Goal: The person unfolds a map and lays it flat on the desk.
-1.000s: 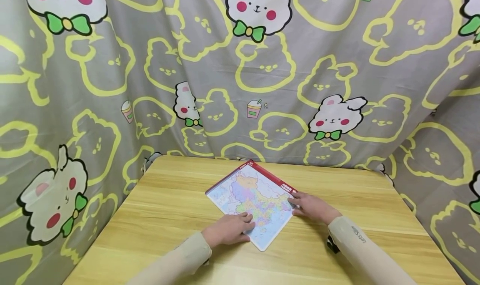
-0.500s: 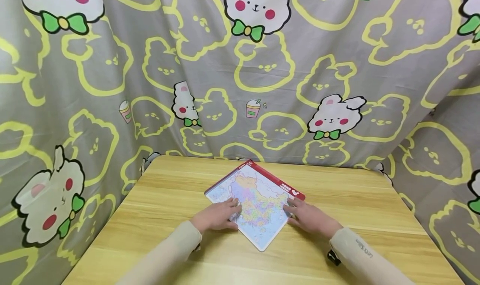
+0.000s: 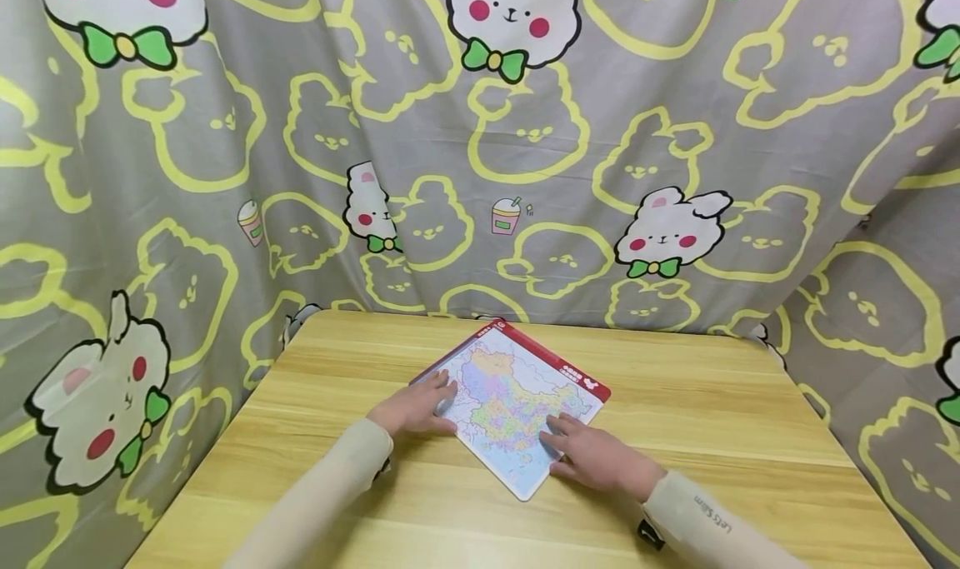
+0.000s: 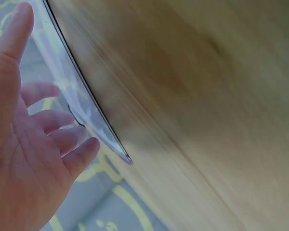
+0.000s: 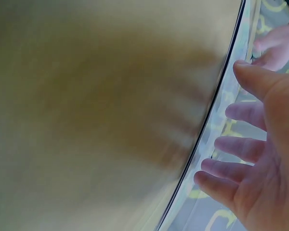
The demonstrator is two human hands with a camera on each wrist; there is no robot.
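A thin map board point(image 3: 510, 398) with a red band along its far edges lies on the wooden table, turned so one corner points toward me. At its left side is my left hand point(image 3: 416, 404), fingers spread over the margin. My right hand point(image 3: 596, 456) is at the lower right edge, its fingertips over the printed sea area. In the left wrist view the left fingers point(image 4: 81, 156) look loosely bent beside the board's edge point(image 4: 82, 82). The right wrist view has the right fingers point(image 5: 238, 147) extended by the shiny edge. Whether the fingertips press the surface I cannot tell.
The wooden table point(image 3: 720, 402) extends around the board on all sides. A grey curtain point(image 3: 427, 136) with yellow outlines and rabbit prints hangs behind and at both sides. Pale sleeves point(image 3: 322, 486) cover both forearms, with a dark strap point(image 3: 649, 534) under the right wrist.
Along the board's left edge my left hand has slid away from me, toward the left corner. My right hand has moved from the right corner down the near right edge. The board stays put.
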